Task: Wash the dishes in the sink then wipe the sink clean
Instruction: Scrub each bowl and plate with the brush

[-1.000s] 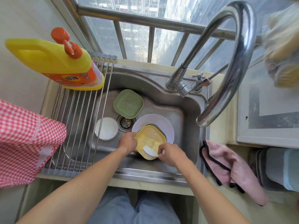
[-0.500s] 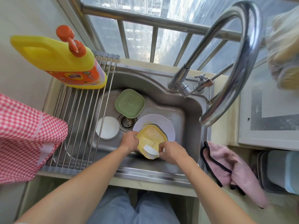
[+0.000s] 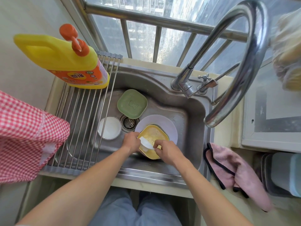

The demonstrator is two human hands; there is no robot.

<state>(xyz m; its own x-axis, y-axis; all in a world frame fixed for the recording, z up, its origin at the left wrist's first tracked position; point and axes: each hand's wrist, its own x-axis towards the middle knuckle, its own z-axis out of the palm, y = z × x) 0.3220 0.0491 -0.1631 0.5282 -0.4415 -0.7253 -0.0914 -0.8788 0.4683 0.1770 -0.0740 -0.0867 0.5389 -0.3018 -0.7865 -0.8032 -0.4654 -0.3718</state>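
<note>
the square yellow plastic dish (image 3: 153,137) leans on a lilac round plate (image 3: 169,126) in the steel sink (image 3: 187,101). the left hand (image 3: 131,141) grips its rim; the right hand (image 3: 166,150) pinches a white scrubber (image 3: 146,144). the dish seems light, stiff and soapy, so hold the rim firmly.

In the sink (image 3: 187,115), a square dish (image 3: 132,103) lay behind the drain (image 3: 129,123), a bowl (image 3: 109,127) to its left, and a round plate (image 3: 164,123) to its right. A rack (image 3: 78,124) spanned the sink's left side, a bottle (image 3: 65,59) standing at its far end. A cloth (image 3: 234,173) lay right of the sink.
</note>
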